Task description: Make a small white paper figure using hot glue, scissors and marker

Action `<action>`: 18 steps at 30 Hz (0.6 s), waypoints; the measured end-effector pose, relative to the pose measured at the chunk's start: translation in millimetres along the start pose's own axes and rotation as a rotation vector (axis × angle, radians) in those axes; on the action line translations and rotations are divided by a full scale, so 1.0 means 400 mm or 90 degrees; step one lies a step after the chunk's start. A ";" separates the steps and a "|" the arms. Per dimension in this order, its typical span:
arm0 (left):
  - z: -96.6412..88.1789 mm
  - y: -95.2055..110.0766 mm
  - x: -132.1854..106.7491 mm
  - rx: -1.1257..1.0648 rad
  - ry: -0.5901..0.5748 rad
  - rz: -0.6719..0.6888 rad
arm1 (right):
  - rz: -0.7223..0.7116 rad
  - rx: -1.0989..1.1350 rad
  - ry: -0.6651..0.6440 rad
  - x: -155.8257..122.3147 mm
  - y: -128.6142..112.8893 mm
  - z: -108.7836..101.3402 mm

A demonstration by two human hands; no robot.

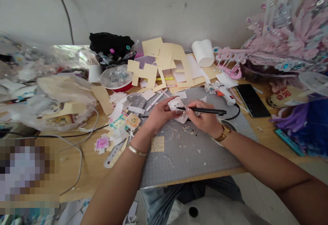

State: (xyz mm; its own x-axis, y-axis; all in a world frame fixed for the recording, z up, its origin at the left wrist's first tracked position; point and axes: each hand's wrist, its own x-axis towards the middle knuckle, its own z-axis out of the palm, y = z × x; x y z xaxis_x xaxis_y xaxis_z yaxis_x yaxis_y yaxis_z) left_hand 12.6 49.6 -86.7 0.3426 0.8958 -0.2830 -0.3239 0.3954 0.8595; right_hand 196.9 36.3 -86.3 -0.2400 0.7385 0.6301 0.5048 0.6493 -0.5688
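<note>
Over a grey cutting mat [194,153], my left hand [160,115] pinches a small white paper piece [176,104] with dark dots on it. My right hand [202,117] grips a slim black pen-like tool [205,110], held level with its tip touching the paper piece. Both hands are closed and nearly touch each other. Paper scraps lie on the mat under them. A small tan sheet of square stickers [157,144] rests on the mat by my left wrist.
Cream card offcuts [164,64] pile up behind the mat. A white glue gun [227,95] and a black phone [251,100] lie to the right, below a pink ornate headpiece [287,37]. Plastic bags [58,98], cables, a ruler [115,153] and cartoon cut-outs [125,122] crowd the left.
</note>
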 end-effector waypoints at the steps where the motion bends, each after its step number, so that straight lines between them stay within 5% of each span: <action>1: 0.000 0.000 -0.001 0.004 -0.001 0.000 | 0.005 0.001 -0.002 0.000 0.001 0.000; 12: -0.002 0.000 0.000 0.008 -0.001 -0.005 | 0.043 0.011 0.035 -0.002 0.011 -0.004; 18: -0.006 0.007 -0.004 -0.004 0.009 -0.018 | 0.103 0.093 0.159 0.004 0.033 -0.011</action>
State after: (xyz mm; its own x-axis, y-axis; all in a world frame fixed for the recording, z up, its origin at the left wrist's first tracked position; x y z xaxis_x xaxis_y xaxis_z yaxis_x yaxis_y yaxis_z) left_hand 9.1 49.8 -84.8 0.3390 0.8872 -0.3130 -0.3206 0.4218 0.8482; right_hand 207.0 45.3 -90.7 0.0535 0.7790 0.6248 0.3918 0.5591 -0.7307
